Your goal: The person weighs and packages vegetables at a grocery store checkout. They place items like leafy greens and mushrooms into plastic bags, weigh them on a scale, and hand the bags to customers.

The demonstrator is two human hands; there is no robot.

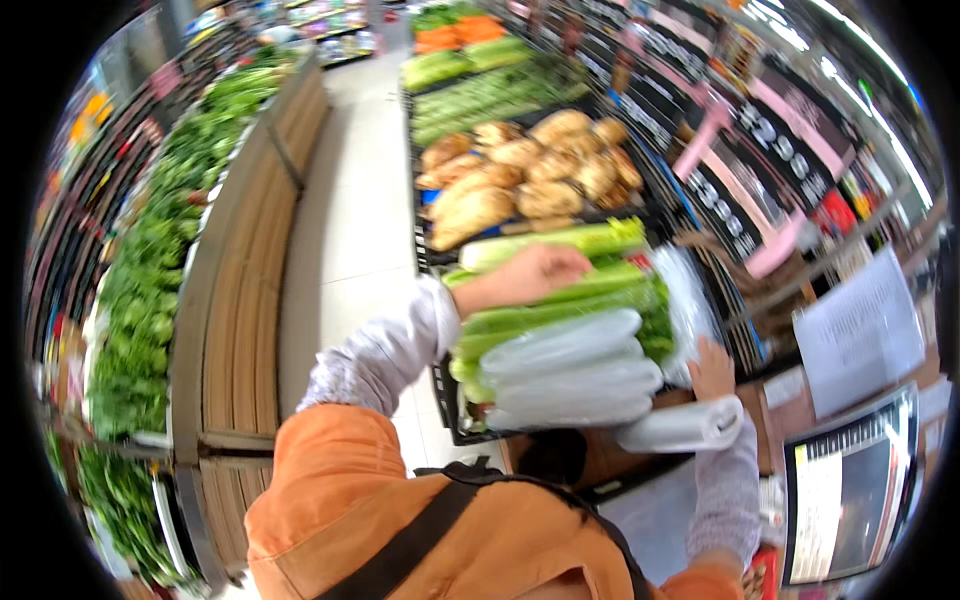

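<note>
My left hand (551, 270) is over the green celery stalks (555, 311), palm down with its fingers bent; motion blur hides whether they grip a stalk. My right hand (711, 371) touches the lower end of a long clear-plastic-wrapped bundle (682, 300) at the right side of the celery. Whether its fingers close on the plastic is unclear. Nearer to me, several long pale vegetables in plastic bags (570, 375) lie side by side on the celery. A roll of clear plastic bags (675, 427) is just below my right wrist.
Beyond the celery lie brown root vegetables (547, 169) in a black crate, then green vegetables (502, 97) and carrots (457, 34). Price signs (780, 142) line the right. A scale screen (847, 487) stands at lower right. Leafy greens (150, 300) fill a wooden stand (247, 300) across the aisle.
</note>
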